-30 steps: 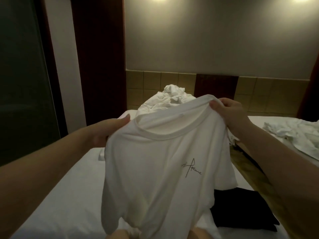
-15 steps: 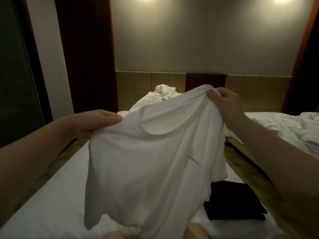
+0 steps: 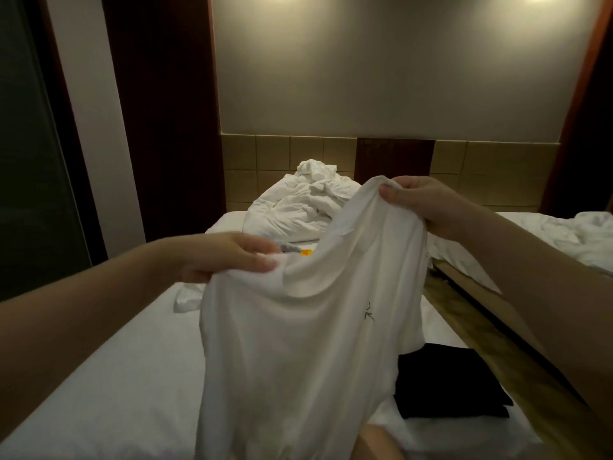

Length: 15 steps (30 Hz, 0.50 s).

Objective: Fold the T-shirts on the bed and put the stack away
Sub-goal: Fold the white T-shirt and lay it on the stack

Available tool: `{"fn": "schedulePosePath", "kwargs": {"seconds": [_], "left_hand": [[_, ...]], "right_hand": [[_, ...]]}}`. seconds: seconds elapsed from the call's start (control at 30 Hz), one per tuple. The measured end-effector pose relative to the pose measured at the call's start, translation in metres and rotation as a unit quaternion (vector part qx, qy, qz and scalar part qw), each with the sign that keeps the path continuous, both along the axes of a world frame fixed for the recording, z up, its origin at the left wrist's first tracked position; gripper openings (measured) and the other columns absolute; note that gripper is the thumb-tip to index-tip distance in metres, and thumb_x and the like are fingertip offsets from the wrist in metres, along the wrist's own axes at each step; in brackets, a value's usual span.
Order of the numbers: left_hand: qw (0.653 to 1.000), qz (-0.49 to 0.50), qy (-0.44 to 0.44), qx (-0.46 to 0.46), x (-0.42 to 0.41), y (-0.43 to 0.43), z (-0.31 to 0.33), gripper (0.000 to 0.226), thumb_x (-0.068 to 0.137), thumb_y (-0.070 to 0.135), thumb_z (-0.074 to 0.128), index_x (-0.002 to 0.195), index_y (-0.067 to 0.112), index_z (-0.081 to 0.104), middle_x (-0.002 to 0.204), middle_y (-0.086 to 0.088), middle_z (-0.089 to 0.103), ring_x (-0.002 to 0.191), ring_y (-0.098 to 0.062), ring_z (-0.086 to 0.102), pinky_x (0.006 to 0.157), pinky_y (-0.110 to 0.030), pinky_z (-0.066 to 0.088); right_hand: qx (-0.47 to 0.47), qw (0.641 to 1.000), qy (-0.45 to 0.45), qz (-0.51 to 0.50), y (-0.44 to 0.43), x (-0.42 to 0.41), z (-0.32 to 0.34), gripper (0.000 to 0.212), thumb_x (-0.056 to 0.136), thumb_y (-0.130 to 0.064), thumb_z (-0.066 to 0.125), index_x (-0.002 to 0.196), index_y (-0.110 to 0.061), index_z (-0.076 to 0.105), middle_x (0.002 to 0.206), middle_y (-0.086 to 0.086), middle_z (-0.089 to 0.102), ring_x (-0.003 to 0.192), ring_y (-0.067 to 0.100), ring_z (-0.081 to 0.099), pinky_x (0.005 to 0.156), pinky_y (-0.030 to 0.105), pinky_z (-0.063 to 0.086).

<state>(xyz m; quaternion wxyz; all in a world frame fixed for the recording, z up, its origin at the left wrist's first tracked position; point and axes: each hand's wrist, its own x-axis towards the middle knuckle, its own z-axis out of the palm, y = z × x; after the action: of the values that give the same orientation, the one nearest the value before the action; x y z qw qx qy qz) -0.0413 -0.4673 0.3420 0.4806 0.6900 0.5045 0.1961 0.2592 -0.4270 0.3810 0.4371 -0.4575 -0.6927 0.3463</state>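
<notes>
White T-shirt (image 3: 298, 343) hanging in the air over the bed (image 3: 109, 386), print side toward the person. Left hand (image 3: 219, 257) pinching one shoulder, thumb on top; right hand (image 3: 428, 202) gripping the other shoulder, higher up. Folded black shirt (image 3: 454, 383) lying on the bed, just right of the hanging hem. Crumpled white pile (image 3: 298, 207) sitting near the headboard.
</notes>
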Motion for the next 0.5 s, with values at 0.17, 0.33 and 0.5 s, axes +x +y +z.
{"fn": "schedulePosePath", "kwargs": {"seconds": [0.17,0.33,0.5], "left_hand": [[0.976,0.067,-0.146,0.145,-0.011,0.003,0.026,0.035,0.069,0.039,0.068,0.098,0.020,0.067,0.088,0.002,0.069,0.080,-0.014,0.068,0.066,-0.026,0.056],[0.941,0.094,-0.215,0.245,-0.022,-0.003,0.052,0.025,0.073,0.032,0.055,0.095,0.021,0.063,0.076,0.010,0.069,0.069,-0.007,0.068,0.058,-0.020,0.055],[0.955,0.103,-0.052,0.274,-0.030,0.005,0.045,0.050,0.050,0.061,0.074,0.076,0.020,0.064,0.075,0.005,0.063,0.068,-0.010,0.063,0.058,-0.022,0.053]], "right_hand": [[-0.060,0.996,-0.031,0.065,-0.002,0.019,0.003,0.020,0.089,-0.028,0.057,0.105,-0.019,0.064,0.102,0.000,0.064,0.092,0.015,0.063,0.071,0.024,0.054],[0.029,0.997,0.051,0.043,-0.001,0.015,0.012,0.010,0.091,-0.021,0.055,0.094,-0.017,0.064,0.092,-0.002,0.063,0.080,0.010,0.063,0.065,0.022,0.053],[0.065,0.998,-0.002,0.021,0.008,-0.002,0.003,0.010,0.092,-0.020,0.055,0.096,-0.018,0.064,0.091,-0.004,0.063,0.078,0.005,0.063,0.063,0.019,0.051]]}}
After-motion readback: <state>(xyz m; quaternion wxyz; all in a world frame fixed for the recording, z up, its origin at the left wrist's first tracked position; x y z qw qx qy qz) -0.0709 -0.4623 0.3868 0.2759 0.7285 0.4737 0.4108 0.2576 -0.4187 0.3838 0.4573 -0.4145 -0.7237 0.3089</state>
